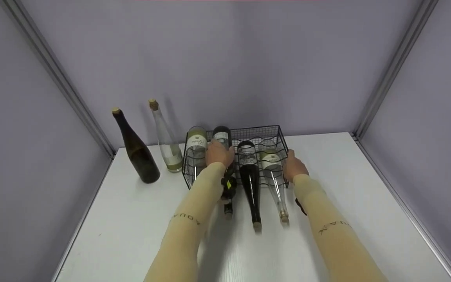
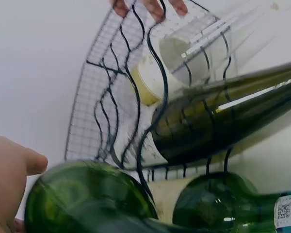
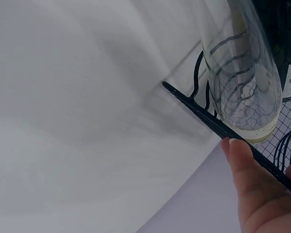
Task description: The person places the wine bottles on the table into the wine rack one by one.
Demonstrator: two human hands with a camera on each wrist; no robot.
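A black wire wine rack (image 1: 255, 131) holds several corked bottles lying with their necks toward me. My left hand (image 1: 219, 153) grips the body of a dark green wine bottle (image 1: 222, 131) lying left of the rack's middle; in the left wrist view its thumb (image 2: 35, 162) shows beside the green glass (image 2: 87, 194). My right hand (image 1: 296, 166) holds the rack's right side, its fingers and thumb about the black rim (image 3: 208, 119). Just inside that rim lies a clear bottle (image 1: 271, 158), with a dark bottle (image 1: 250, 174) to its left. Another clear bottle (image 1: 197, 141) lies at the left end, partly behind my left arm.
A dark bottle (image 1: 141, 158) and a clear bottle (image 1: 169, 150), both corked, stand upright left of the rack. The white table (image 1: 131, 235) meets a pale back wall (image 1: 249, 70) close behind the rack. Side walls (image 1: 425, 137) enclose both ends.
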